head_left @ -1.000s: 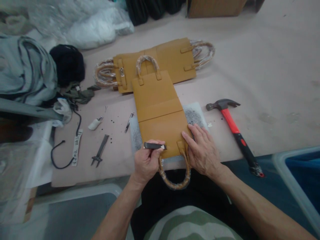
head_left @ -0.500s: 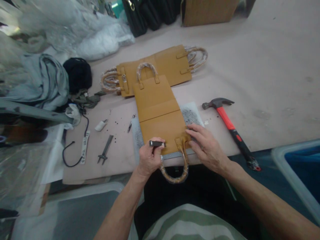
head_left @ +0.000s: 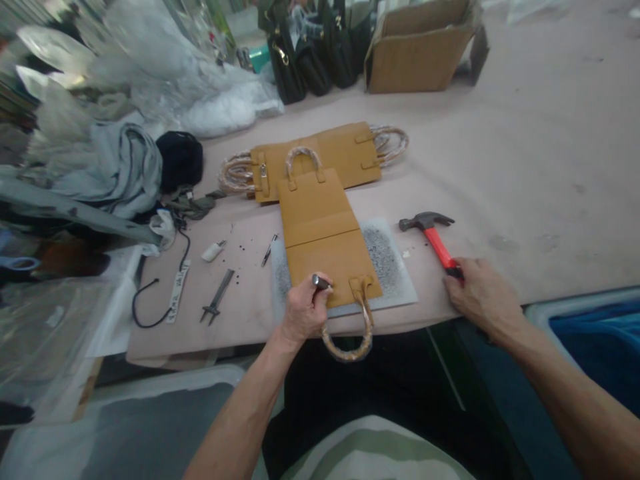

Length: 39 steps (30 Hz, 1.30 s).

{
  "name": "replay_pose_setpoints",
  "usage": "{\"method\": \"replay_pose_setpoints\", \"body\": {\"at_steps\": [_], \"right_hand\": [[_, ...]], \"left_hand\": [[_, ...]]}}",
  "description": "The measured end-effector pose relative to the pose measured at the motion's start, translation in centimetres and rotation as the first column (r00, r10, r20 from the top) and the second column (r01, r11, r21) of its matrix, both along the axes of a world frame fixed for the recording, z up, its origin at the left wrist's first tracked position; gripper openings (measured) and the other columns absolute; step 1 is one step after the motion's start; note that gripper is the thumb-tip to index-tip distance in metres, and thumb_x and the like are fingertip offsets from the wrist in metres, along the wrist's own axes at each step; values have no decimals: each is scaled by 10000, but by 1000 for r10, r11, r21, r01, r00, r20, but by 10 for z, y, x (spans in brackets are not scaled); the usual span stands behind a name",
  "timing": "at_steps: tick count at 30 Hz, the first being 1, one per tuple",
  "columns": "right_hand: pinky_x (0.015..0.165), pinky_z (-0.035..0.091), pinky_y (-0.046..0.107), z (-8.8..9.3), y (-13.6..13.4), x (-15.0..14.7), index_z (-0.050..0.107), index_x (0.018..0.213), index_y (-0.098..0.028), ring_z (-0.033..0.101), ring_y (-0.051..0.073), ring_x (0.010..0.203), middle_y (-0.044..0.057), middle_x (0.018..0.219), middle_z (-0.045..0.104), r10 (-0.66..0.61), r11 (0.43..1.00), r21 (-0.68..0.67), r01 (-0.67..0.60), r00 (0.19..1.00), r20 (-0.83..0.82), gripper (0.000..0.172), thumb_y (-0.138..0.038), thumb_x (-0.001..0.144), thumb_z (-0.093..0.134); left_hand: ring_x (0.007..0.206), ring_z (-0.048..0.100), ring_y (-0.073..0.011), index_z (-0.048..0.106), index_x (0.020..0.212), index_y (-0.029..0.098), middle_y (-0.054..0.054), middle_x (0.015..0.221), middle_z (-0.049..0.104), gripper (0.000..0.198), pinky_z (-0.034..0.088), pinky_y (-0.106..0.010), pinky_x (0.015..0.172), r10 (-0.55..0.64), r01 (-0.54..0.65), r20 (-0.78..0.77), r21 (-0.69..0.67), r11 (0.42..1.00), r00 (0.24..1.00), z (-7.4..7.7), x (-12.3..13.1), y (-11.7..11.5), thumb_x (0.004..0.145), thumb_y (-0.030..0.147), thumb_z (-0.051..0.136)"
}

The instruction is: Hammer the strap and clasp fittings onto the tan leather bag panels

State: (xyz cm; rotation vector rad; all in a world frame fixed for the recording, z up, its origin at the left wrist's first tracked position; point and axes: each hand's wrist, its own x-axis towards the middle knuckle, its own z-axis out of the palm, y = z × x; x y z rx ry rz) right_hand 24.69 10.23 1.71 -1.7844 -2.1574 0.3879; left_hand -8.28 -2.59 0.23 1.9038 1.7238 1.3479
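My left hand (head_left: 305,308) is closed round a short dark metal punch (head_left: 321,283), held over the near end of a tan leather bag panel (head_left: 320,207). One plastic-wrapped handle (head_left: 347,355) of this panel hangs over the table's front edge, beside my left hand; another handle (head_left: 304,155) lies at the far end. Beneath the panel is a pale board (head_left: 387,257) with dark pitted marks. To the right, my right hand (head_left: 483,297) is closed on the black grip of a claw hammer (head_left: 437,243), whose head lies toward the back.
Behind lies a stack of tan bag panels (head_left: 345,150) with wrapped handles. A caliper (head_left: 219,297), a pen-like tool (head_left: 269,250), a small white bottle (head_left: 214,251) and a corded tag (head_left: 177,293) lie left. Dark bags (head_left: 313,67) and a cardboard box (head_left: 415,57) stand at the back.
My right hand has left the bag panel, moved right and taken hold of the hammer's grip. My left hand still holds the punch at the panel. The camera view has shifted a little.
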Motion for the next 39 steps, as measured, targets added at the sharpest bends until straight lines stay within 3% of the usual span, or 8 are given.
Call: {"method": "replay_pose_setpoints", "body": {"at_steps": [4, 8, 15, 20, 23, 27, 34, 39], "right_hand": [[460, 328, 271, 21, 7, -16, 509, 733, -247, 406, 142, 526, -9, 634, 476, -393, 775, -632, 28, 804, -446, 215, -174, 659, 697], [414, 339, 222, 40, 7, -36, 469, 714, -221, 363, 90, 468, -31, 614, 440, -537, 596, -781, -190, 629, -563, 154, -199, 658, 611], [363, 240, 173, 70, -20, -69, 459, 842, -233, 300, 63, 409, -85, 601, 407, -488, 703, -690, -173, 588, -645, 200, -373, 852, 601], [412, 282, 242, 120, -48, -78, 514, 791, -238, 391, 110, 425, -53, 547, 452, 103, 952, -191, -238, 841, -532, 373, -571, 955, 472], [467, 277, 279, 133, -60, -80, 477, 730, -246, 424, 135, 448, -28, 528, 475, 400, 916, 80, -393, 885, -239, 362, -503, 982, 437], [476, 185, 315, 140, -62, -82, 476, 744, -250, 380, 141, 400, -18, 509, 506, 528, 844, 91, -528, 849, 32, 289, -409, 981, 433], [497, 328, 290, 181, -73, -82, 523, 867, -259, 481, 149, 473, -10, 579, 538, 387, 886, 355, -299, 897, -212, 307, -437, 1053, 355], [455, 194, 309, 161, -75, -86, 491, 714, -243, 359, 126, 400, -26, 490, 476, 533, 838, 159, -521, 845, -44, 370, -494, 986, 464]], "left_hand": [[794, 707, -162, 621, 982, 200, -46, 872, 721, 85, 566, -267, 759, 0, 0, 37, 10, 1000, 999, -1, 2, 1, 937, 191, 549], [750, 693, -160, 611, 967, 198, -40, 844, 708, 72, 559, -266, 725, 12, -12, 56, -6, 1000, 998, -3, 4, 2, 924, 194, 553], [725, 689, -162, 595, 939, 206, -37, 826, 699, 59, 557, -267, 696, 26, -26, 55, 10, 1000, 998, -4, 7, 3, 910, 191, 546], [729, 689, -168, 589, 931, 213, -41, 824, 696, 59, 559, -276, 708, -8, 7, 62, 4, 1000, 998, -3, 7, 4, 910, 181, 545], [724, 682, -174, 584, 909, 213, -40, 805, 691, 65, 547, -281, 704, -4, 3, 52, 17, 1000, 999, -2, 7, 4, 898, 164, 543], [701, 672, -188, 583, 898, 209, -40, 770, 684, 65, 527, -289, 671, 6, -7, 18, 15, 1000, 1000, -1, 8, 4, 883, 154, 550], [733, 680, -187, 581, 891, 208, -44, 787, 684, 57, 526, -283, 687, -16, 16, -11, 21, 1000, 1000, -3, 6, 5, 897, 161, 549], [694, 665, -178, 584, 891, 205, -33, 763, 678, 55, 508, -272, 648, -10, 9, -29, -15, 1000, 1000, -7, 5, 5, 909, 172, 543]]}}
